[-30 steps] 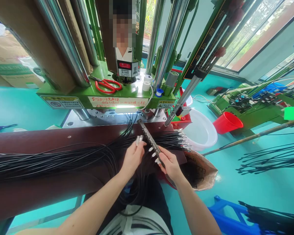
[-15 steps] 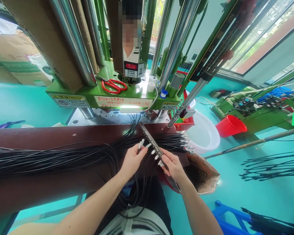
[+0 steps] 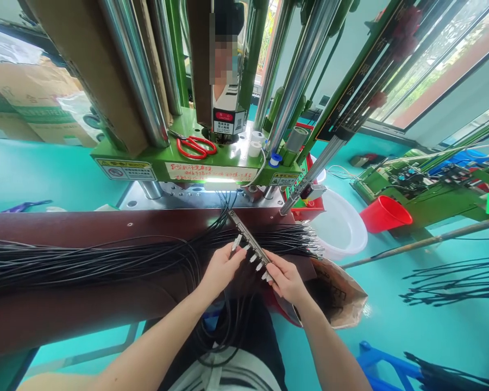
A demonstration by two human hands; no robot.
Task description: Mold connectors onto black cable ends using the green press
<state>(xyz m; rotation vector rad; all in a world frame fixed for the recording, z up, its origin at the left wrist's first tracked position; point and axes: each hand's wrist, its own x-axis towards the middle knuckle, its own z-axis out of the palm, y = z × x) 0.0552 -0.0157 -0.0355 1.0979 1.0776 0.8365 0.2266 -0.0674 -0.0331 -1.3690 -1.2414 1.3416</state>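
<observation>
My right hand [image 3: 286, 279] grips the near end of a long dark metal bar [image 3: 248, 237] that slants away over the brown table [image 3: 85, 228]. Several silver-tipped cable plugs [image 3: 256, 262] stick out along the bar's left side. My left hand [image 3: 222, 267] pinches a silver cable plug [image 3: 236, 243] at its fingertips, right beside the bar. A thick bundle of black cables [image 3: 85, 263] lies across the table from the left, and more plug ends [image 3: 312, 241] fan out to the right of the bar.
A green press machine [image 3: 195, 163] with steel columns stands just behind the table, red scissors [image 3: 193, 145] on its deck. A person stands behind it. To the right are a white basin [image 3: 346, 228], a red bucket [image 3: 385, 213], a brown paper bag [image 3: 338, 293] and another green machine [image 3: 432, 184].
My left hand has brought its plug closer to the bar, from a small gap to right beside it. The view has shifted slightly; my right hand keeps its hold.
</observation>
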